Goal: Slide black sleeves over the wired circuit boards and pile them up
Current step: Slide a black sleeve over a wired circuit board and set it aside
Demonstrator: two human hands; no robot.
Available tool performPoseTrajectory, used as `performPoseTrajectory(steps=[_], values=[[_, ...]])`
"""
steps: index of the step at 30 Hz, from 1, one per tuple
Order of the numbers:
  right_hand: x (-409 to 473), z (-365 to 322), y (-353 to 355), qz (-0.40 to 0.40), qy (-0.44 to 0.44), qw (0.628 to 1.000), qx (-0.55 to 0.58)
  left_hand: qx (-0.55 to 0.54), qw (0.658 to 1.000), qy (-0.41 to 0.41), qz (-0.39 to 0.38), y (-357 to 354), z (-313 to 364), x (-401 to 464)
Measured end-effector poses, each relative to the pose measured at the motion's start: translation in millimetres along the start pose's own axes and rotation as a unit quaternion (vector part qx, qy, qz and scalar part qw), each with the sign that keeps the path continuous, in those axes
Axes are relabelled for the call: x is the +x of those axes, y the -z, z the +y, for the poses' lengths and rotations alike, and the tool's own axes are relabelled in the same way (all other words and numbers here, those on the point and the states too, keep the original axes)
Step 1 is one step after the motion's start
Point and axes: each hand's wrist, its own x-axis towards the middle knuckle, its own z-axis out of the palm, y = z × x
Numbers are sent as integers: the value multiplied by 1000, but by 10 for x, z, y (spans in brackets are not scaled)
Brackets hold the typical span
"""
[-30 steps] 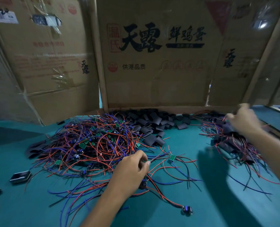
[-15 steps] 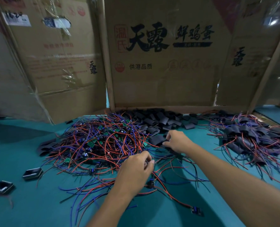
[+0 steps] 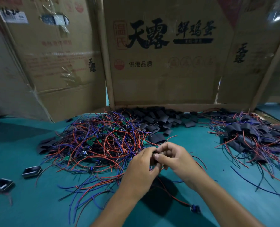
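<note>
My left hand and my right hand meet above the teal table, fingers curled together around a black sleeve and a wired circuit board that is mostly hidden between them. Red and blue wires trail from my hands to the table. A big tangle of bare wired boards with green boards lies left of my hands. Loose black sleeves are heaped at the back centre. The pile of sleeved boards sits at the right.
Cardboard boxes wall off the back of the teal table. Two small black open housings lie at the left. A stray wired part lies near my right forearm.
My right hand came back from the sleeve heap with a black sleeve and joined my left hand. My left hand lifted its wired board off the tangle toward the middle.
</note>
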Motion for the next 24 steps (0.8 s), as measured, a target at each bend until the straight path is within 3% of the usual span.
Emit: performPoseTrajectory(steps=[2,7,11,13,16,18,22,24], values=[[-30,-1,39,-26,-31,996,75,-22,1000,-2,11,11,1,5],[-70,25,39,-69,-12,997,43,-52,998,-4,-44,46,59,-18],[-54,30,86,-36,-7,998,59,-80,995,-11,-60,200,81,-11],[-35,41,145,-9,-19,997,70,-47,999,-2,-11,395,-14,100],[-4,90,192,13,-40,995,94,98,992,44,72,833,-376,439],[6,114,193,16,-46,994,99,214,972,95,22,1123,-675,692],[-4,134,174,4,-47,995,90,353,906,153,-176,1301,-1074,914],[-2,136,168,5,-48,995,84,406,885,136,-184,1253,-1130,930]])
